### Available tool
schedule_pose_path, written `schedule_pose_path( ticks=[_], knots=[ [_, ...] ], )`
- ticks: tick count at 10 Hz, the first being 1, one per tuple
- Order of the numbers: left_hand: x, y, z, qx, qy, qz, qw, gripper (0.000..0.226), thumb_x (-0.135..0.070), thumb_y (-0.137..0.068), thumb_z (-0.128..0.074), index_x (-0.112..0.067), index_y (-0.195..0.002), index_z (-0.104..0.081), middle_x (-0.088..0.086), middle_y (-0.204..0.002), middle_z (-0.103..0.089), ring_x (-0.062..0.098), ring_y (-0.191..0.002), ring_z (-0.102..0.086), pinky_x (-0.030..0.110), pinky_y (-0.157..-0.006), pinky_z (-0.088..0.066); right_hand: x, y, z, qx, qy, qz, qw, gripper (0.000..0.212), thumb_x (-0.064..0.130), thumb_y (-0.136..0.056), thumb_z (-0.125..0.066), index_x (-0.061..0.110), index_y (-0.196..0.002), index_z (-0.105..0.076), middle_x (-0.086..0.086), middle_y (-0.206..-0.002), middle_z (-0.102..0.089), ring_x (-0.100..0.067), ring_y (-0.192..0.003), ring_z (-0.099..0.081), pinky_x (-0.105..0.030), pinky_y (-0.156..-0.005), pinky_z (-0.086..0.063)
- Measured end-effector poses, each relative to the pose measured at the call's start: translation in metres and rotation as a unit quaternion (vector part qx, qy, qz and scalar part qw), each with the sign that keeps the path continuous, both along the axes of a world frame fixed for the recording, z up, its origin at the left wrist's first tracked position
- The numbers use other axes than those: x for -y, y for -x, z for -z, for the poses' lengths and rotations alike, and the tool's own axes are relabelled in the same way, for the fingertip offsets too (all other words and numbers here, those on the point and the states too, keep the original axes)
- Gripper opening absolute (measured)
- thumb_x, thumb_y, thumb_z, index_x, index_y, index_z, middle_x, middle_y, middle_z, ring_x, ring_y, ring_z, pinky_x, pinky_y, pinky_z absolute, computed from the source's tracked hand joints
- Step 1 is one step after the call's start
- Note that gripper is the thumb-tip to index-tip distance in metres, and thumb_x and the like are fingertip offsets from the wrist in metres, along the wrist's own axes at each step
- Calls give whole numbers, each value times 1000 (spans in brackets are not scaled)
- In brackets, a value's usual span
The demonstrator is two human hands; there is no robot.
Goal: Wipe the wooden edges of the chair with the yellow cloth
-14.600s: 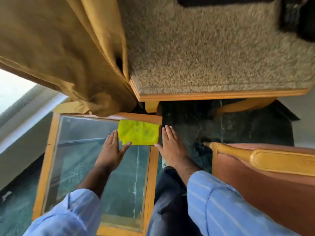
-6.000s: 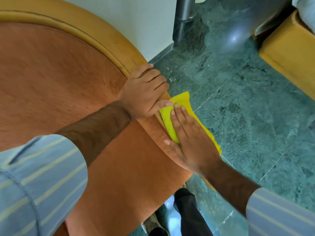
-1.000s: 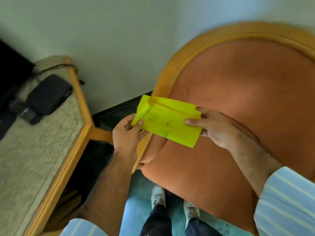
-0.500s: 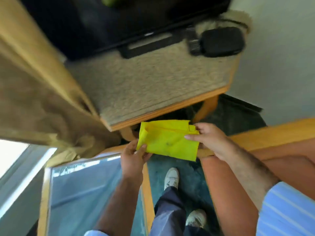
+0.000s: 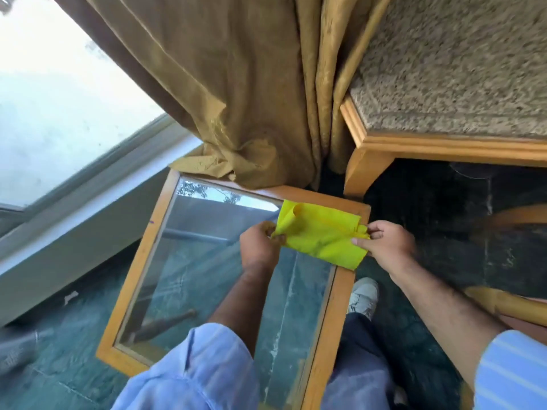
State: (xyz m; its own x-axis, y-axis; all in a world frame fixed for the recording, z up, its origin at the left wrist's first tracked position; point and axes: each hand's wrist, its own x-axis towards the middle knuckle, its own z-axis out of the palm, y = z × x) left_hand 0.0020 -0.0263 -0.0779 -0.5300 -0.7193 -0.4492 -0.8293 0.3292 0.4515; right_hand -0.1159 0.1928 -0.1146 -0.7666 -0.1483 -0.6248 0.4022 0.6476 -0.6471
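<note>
The folded yellow cloth point(image 5: 321, 235) hangs in the air between both hands, over the far right corner of a glass-topped side table point(image 5: 336, 315). My left hand point(image 5: 260, 247) pinches its left end, where the fabric curls up. My right hand point(image 5: 387, 245) pinches its right edge. Only a sliver of the chair's wooden edge point(image 5: 509, 304) shows at the lower right, apart from the cloth, with orange upholstery just below it.
A gold curtain point(image 5: 236, 93) hangs down onto the glass table's far edge. A speckled stone-topped wooden table point(image 5: 444, 143) stands at the upper right. A window point(image 5: 53, 90) fills the upper left. My shoe point(image 5: 362, 294) stands on the green marble floor.
The view has swung left and down from the desk and chair to the glass table. Both hands still hold the cloth, which now hangs over that table's corner.
</note>
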Motion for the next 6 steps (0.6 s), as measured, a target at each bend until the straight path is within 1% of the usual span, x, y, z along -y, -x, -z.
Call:
schedule_pose_path(
  ticks=[1, 2, 3, 4, 5, 6],
  knots=[
    [1, 4, 15, 21, 18, 24, 999, 16, -17, -80, -81, -11, -94, -78, 14, -93, -80, 32, -92, -72, 31, -70, -44, 2, 1, 17, -27, -40, -19, 999, 35, 15, -71, -98, 7, -97, -76, -13, -89, -79, -30, -80, -74, -42, -77, -64],
    [-5, 14, 38, 77, 57, 128, 987, 13, -6, -88, -66, -3, -101, -70, 24, -106, -75, 43, -102, -68, 44, -83, -54, 3, 5, 29, -126, -117, -93, 981, 41, 21, -73, -96, 8, -103, -73, -7, -91, -74, -24, -81, -68, -30, -69, -56],
    [-10, 16, 47, 128, 118, 208, 963, 23, -2, -95, -51, -1, -117, -57, 25, -123, -65, 45, -114, -63, 50, -90, -53, 5, 3, 33, -248, -230, -213, 917, 58, 31, -76, -93, 9, -120, -64, -15, -119, -69, -36, -114, -64, -44, -91, -57],
    [-17, 4, 47, 171, 217, 268, 923, 61, -22, -105, -40, -2, -158, -17, 22, -167, -25, 38, -154, -26, 55, -120, -33, 0, -9, 25, -304, -282, -310, 856, 94, 46, -91, -74, -1, -157, -28, -24, -166, -31, -37, -158, -23, -51, -128, -24],
    [-21, -2, 32, 138, 225, 302, 916, 75, -41, -107, -34, -5, -162, 1, 15, -174, 0, 32, -161, 0, 58, -129, -12, -8, -7, 6, -304, -277, -323, 852, 99, 56, -98, -60, -2, -162, -10, -22, -173, -12, -34, -162, -7, -51, -132, -13],
    [-36, -10, -7, 75, 256, 329, 906, 86, -65, -103, -19, -8, -163, 2, 11, -174, 3, 29, -161, 5, 57, -130, -8, -19, -23, -44, -340, -277, -338, 833, 99, 64, -101, -45, -1, -162, -4, -20, -174, -4, -32, -162, -3, -52, -133, -14]
  ],
)
